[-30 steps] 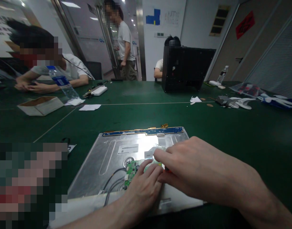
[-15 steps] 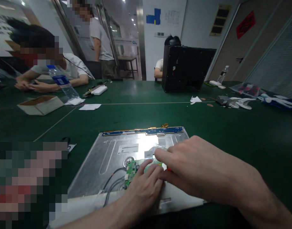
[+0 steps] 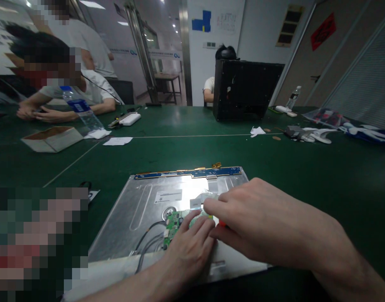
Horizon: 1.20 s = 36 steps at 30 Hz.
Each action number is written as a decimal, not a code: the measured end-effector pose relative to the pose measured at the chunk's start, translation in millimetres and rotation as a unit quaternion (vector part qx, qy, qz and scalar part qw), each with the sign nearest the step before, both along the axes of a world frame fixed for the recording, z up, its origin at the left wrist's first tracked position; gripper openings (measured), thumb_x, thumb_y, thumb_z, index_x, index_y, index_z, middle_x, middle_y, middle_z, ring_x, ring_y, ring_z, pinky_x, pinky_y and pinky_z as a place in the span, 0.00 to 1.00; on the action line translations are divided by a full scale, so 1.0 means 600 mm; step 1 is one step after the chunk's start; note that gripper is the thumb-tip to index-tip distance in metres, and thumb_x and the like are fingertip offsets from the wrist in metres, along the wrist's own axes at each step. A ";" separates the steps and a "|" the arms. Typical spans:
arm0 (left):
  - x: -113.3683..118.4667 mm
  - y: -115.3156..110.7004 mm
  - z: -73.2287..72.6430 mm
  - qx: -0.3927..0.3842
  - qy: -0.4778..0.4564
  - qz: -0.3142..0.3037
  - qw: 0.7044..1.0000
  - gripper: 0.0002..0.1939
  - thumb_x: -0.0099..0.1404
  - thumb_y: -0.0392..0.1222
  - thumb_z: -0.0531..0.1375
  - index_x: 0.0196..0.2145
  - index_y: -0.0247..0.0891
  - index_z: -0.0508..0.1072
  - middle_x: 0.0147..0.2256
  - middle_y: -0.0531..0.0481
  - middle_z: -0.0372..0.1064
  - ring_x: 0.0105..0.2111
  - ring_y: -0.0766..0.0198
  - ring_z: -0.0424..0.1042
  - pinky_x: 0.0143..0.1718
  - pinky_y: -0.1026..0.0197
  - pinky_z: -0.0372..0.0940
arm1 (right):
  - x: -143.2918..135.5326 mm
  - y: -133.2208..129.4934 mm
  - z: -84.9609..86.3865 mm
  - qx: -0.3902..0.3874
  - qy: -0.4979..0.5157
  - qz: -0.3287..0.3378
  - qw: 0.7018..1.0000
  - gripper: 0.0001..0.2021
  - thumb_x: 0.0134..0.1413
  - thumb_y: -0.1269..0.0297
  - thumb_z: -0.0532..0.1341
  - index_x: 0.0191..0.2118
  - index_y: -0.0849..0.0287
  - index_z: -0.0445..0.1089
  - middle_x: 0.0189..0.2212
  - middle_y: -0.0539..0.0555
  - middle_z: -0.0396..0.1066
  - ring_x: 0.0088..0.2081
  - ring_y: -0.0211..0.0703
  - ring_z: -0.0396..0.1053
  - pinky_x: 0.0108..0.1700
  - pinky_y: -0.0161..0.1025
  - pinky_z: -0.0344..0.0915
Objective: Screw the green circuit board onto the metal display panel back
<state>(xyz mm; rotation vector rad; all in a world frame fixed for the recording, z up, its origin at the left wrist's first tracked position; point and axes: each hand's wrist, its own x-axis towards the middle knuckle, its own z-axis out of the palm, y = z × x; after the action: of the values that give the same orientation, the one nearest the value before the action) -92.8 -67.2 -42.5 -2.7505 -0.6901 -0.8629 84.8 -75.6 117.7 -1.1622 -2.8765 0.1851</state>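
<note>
A flat metal panel (image 3: 117, 226) lies before me, with a long blue circuit strip (image 3: 180, 173) along its far edge. On the panel sits a green circuit board (image 3: 171, 226) with dark cables at its left. My left hand (image 3: 192, 241) rests on this board, fingers spread over it. Just right of it, my right hand (image 3: 245, 214) is closed round a small red-orange object (image 3: 222, 223), mostly hidden by the fingers. A clear film (image 3: 205, 197) shows beyond the right fingertips.
On the green table (image 3: 167, 147) stand an open box (image 3: 52, 140) and a tilted bottle (image 3: 82, 109) at left, and a black case (image 3: 245, 90) beyond the panel. Gloves (image 3: 318, 135) lie at right. People are across the table.
The standing person at the back has moved to the left. My hands and the panel look almost the same.
</note>
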 end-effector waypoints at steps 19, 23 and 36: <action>0.000 -0.003 -0.003 -0.001 0.033 0.011 0.999 0.10 0.67 0.32 0.50 0.37 0.37 0.70 0.34 0.50 0.70 0.39 0.59 0.66 0.55 0.53 0.50 | 0.002 0.000 0.001 -0.011 0.003 0.013 1.000 0.06 0.58 0.66 0.57 0.42 0.58 0.63 0.29 0.50 0.72 0.29 0.40 0.68 0.26 0.37 0.54; -0.001 -0.003 -0.006 -0.001 0.025 0.011 1.000 0.11 0.68 0.32 0.49 0.36 0.37 0.70 0.34 0.50 0.70 0.39 0.60 0.66 0.55 0.53 0.51 | 0.002 0.002 -0.005 0.024 0.002 -0.002 1.000 0.05 0.61 0.63 0.55 0.40 0.57 0.64 0.27 0.49 0.71 0.26 0.40 0.66 0.23 0.38 0.48; 0.000 -0.001 -0.011 0.006 0.029 0.009 1.000 0.12 0.68 0.31 0.48 0.35 0.38 0.70 0.33 0.50 0.69 0.38 0.59 0.65 0.55 0.53 0.50 | 0.004 0.001 -0.002 -0.008 0.009 0.012 1.000 0.06 0.60 0.64 0.56 0.41 0.57 0.63 0.29 0.50 0.72 0.28 0.40 0.68 0.26 0.37 0.54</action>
<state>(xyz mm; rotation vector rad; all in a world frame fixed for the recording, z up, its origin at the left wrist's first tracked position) -93.0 -67.6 -48.9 -2.7431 -0.6949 -0.7765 87.5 -75.0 116.2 -1.1243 -2.8790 0.2197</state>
